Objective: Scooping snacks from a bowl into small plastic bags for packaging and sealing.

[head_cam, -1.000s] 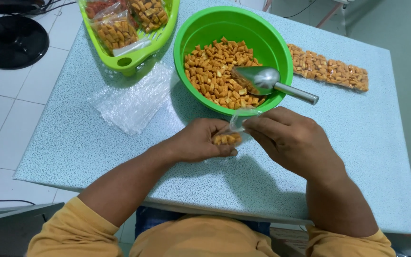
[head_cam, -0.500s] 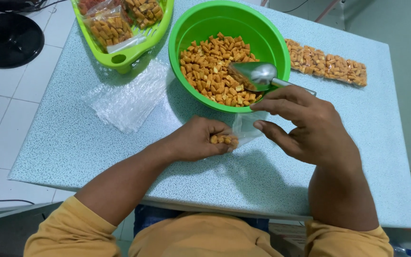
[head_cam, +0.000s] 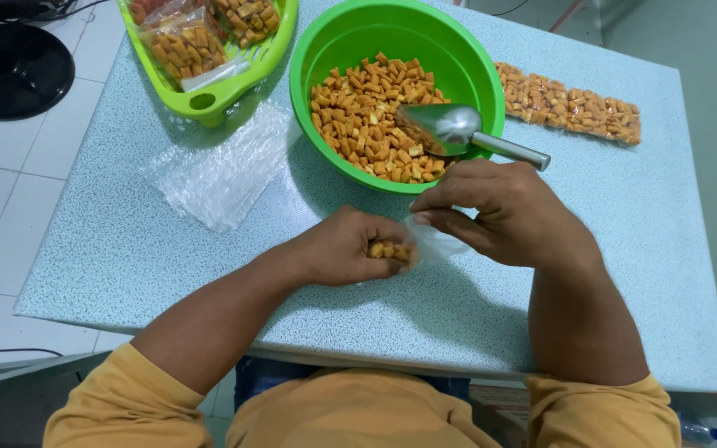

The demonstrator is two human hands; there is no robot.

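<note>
Since the earlier frame the right hand (head_cam: 508, 211) had closed back in from its spread pose; its fingertips pinched the clear mouth of the small snack bag (head_cam: 412, 246). The left hand (head_cam: 350, 247) curled tight around the bag's filled end, near the green bowl (head_cam: 325, 50); a metal scoop (head_cam: 458, 129) lay in the bowl.

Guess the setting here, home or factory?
Likely a home-scale snack packing spot: a green plastic bowl of orange snack pieces with a metal scoop, filled clear packets on a speckled table, tiled floor.
</note>
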